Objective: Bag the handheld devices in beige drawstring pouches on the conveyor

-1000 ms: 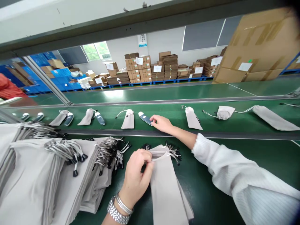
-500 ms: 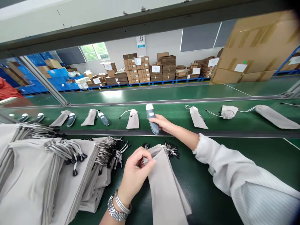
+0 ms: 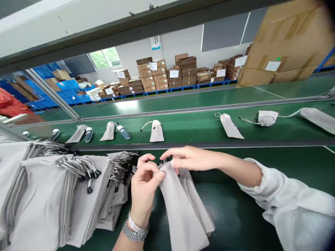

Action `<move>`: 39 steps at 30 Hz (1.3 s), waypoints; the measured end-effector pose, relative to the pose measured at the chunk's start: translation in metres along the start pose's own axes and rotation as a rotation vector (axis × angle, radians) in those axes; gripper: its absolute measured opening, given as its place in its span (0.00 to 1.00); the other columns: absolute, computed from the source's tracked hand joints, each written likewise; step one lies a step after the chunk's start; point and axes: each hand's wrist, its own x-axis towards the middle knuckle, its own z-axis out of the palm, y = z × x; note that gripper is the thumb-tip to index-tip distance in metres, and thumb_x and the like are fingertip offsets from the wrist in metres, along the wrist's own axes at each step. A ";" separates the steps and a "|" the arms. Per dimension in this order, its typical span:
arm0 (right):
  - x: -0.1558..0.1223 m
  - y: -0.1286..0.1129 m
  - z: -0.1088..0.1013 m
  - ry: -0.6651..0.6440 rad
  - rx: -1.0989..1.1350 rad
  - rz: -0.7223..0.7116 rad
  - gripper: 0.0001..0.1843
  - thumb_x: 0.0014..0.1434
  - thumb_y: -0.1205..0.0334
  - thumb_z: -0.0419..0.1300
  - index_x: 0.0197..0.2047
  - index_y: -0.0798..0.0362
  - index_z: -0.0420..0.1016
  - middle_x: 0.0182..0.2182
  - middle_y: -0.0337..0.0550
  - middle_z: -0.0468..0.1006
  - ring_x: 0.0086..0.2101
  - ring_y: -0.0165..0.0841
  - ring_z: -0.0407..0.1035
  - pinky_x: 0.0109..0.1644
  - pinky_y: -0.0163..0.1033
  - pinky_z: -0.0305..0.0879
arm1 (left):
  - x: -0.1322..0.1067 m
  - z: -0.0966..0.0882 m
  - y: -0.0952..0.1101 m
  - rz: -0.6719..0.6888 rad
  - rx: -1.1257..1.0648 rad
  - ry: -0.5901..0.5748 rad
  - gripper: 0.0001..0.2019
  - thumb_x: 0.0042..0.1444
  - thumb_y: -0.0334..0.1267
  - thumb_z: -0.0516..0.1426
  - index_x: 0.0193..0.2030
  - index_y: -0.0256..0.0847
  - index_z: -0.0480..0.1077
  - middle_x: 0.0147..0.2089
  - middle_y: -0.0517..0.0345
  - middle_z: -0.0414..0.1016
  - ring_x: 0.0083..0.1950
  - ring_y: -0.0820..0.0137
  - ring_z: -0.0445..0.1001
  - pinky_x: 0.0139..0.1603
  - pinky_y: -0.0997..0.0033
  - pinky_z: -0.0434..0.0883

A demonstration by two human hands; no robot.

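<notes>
A flat grey drawstring pouch (image 3: 180, 205) hangs from my left hand (image 3: 146, 183), which pinches its upper left corner between thumb and fingers. My right hand (image 3: 192, 158) is over the pouch's mouth, fingers stretched forward and apart, with the thumb at the top edge. More grey pouches (image 3: 200, 205) lie beneath it, their black-tipped cords (image 3: 163, 161) partly covered by my hands. The oblong blue-grey piece with a white end held earlier is out of sight; whether it is inside the pouch I cannot tell.
Stacks of grey pouches (image 3: 44, 195) fill the left side. On the green belt (image 3: 188, 127) ahead lie a filled-looking pouch (image 3: 157, 132), a blue-grey oblong piece (image 3: 123, 132) and another pouch (image 3: 230, 126). A metal rail (image 3: 209, 144) edges the belt; a beam (image 3: 146, 26) crosses overhead.
My right hand has come back from above the belt to the pouch mouth, and the blue-grey piece it held no longer shows. My left hand still grips the pouch. The view has shifted slightly.
</notes>
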 end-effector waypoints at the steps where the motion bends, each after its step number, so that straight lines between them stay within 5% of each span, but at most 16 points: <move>1: -0.002 -0.002 -0.001 -0.029 0.052 0.021 0.23 0.67 0.51 0.56 0.61 0.51 0.65 0.25 0.33 0.67 0.24 0.24 0.60 0.27 0.29 0.55 | 0.001 -0.001 0.001 -0.022 -0.009 0.009 0.11 0.51 0.36 0.67 0.26 0.41 0.68 0.35 0.55 0.66 0.56 0.61 0.64 0.47 0.70 0.68; 4: -0.012 -0.010 -0.007 -0.023 0.308 0.003 0.22 0.63 0.52 0.60 0.57 0.50 0.64 0.22 0.29 0.58 0.21 0.23 0.51 0.22 0.28 0.48 | 0.004 -0.007 0.008 -0.135 -0.133 0.050 0.14 0.47 0.36 0.69 0.25 0.39 0.67 0.41 0.56 0.65 0.40 0.71 0.67 0.30 0.80 0.65; 6: -0.023 -0.018 -0.014 0.111 0.471 -0.074 0.18 0.61 0.51 0.61 0.50 0.50 0.66 0.21 0.27 0.50 0.20 0.22 0.42 0.20 0.28 0.41 | 0.006 -0.014 0.017 -0.187 -0.301 0.121 0.14 0.48 0.38 0.69 0.29 0.40 0.67 0.39 0.61 0.62 0.27 0.81 0.58 0.22 0.84 0.57; 10: -0.047 -0.037 -0.026 0.398 0.586 -0.214 0.16 0.60 0.46 0.61 0.44 0.47 0.65 0.21 0.29 0.45 0.19 0.22 0.38 0.18 0.29 0.40 | 0.007 -0.017 0.029 -0.153 -0.481 0.157 0.15 0.51 0.43 0.68 0.40 0.45 0.68 0.35 0.64 0.55 0.24 0.82 0.52 0.21 0.85 0.57; 13: -0.053 -0.045 -0.032 0.626 0.475 -0.281 0.15 0.62 0.45 0.58 0.43 0.46 0.66 0.22 0.30 0.46 0.18 0.22 0.41 0.20 0.30 0.52 | 0.005 -0.008 0.023 -0.157 -0.394 0.051 0.16 0.51 0.45 0.67 0.44 0.46 0.69 0.40 0.61 0.60 0.26 0.81 0.55 0.24 0.82 0.60; 16: -0.050 -0.041 -0.044 0.955 0.280 -0.454 0.08 0.64 0.51 0.57 0.44 0.43 0.66 0.23 0.30 0.49 0.18 0.23 0.46 0.33 0.37 0.68 | 0.002 0.000 0.011 -0.175 -0.223 0.022 0.14 0.55 0.43 0.65 0.46 0.44 0.70 0.44 0.57 0.65 0.27 0.80 0.57 0.25 0.81 0.60; 20: -0.038 -0.017 -0.069 1.273 -0.050 -0.602 0.11 0.62 0.57 0.62 0.45 0.45 0.65 0.24 0.31 0.59 0.22 0.26 0.56 0.38 0.39 0.69 | 0.000 0.003 0.001 -0.213 -0.019 0.016 0.11 0.57 0.40 0.64 0.45 0.42 0.71 0.41 0.57 0.68 0.30 0.77 0.62 0.29 0.80 0.64; 24: -0.021 0.019 -0.083 0.920 -0.282 -0.213 0.18 0.63 0.57 0.58 0.55 0.46 0.64 0.36 0.38 0.73 0.25 0.27 0.67 0.34 0.38 0.68 | -0.002 0.003 -0.003 -0.187 0.057 -0.013 0.10 0.57 0.39 0.63 0.45 0.43 0.71 0.41 0.58 0.69 0.34 0.75 0.66 0.34 0.79 0.67; 28: 0.006 0.058 -0.077 0.571 -0.366 0.057 0.23 0.64 0.58 0.55 0.62 0.46 0.60 0.47 0.42 0.77 0.26 0.27 0.71 0.33 0.36 0.66 | -0.003 0.004 -0.002 -0.197 0.092 -0.013 0.10 0.57 0.40 0.63 0.44 0.43 0.71 0.41 0.57 0.71 0.35 0.73 0.68 0.34 0.78 0.68; 33: 0.029 0.100 -0.066 0.383 -0.517 0.192 0.15 0.62 0.61 0.55 0.52 0.50 0.74 0.33 0.38 0.81 0.33 0.32 0.73 0.35 0.34 0.60 | -0.003 0.006 0.001 -0.218 0.080 -0.012 0.10 0.56 0.40 0.63 0.44 0.44 0.72 0.38 0.58 0.71 0.37 0.72 0.70 0.36 0.78 0.69; 39: 0.033 0.126 -0.066 0.324 -0.496 0.253 0.15 0.61 0.61 0.55 0.49 0.49 0.77 0.32 0.38 0.81 0.32 0.32 0.73 0.32 0.33 0.57 | -0.003 0.006 -0.001 -0.216 0.059 -0.022 0.11 0.56 0.41 0.64 0.44 0.43 0.72 0.37 0.57 0.72 0.39 0.71 0.71 0.38 0.78 0.71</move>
